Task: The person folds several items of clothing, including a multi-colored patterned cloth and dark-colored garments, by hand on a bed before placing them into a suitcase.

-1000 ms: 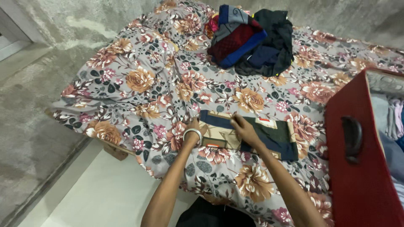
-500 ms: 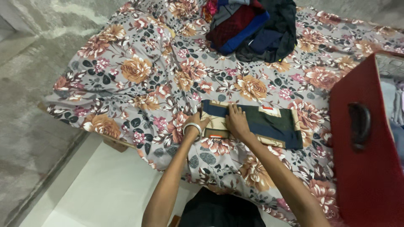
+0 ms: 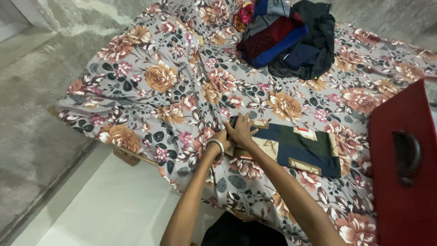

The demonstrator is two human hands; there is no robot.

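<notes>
Fingers of both hands, left hand and right hand, press together on the folded cloth's left end. It stretches toward three o'clock across the floral bedsheet. A clothes pile sits at twelve o'clock, well apart.

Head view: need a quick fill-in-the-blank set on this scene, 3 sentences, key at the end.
1. Both hands, left hand and right hand, rest on the ____ end of the folded patchwork cloth.
2. The left wrist wears a silver ____.
3. The heap of dark clothes lies at the far side of the floral ____.

Missing words: left; bangle; bedsheet
</notes>
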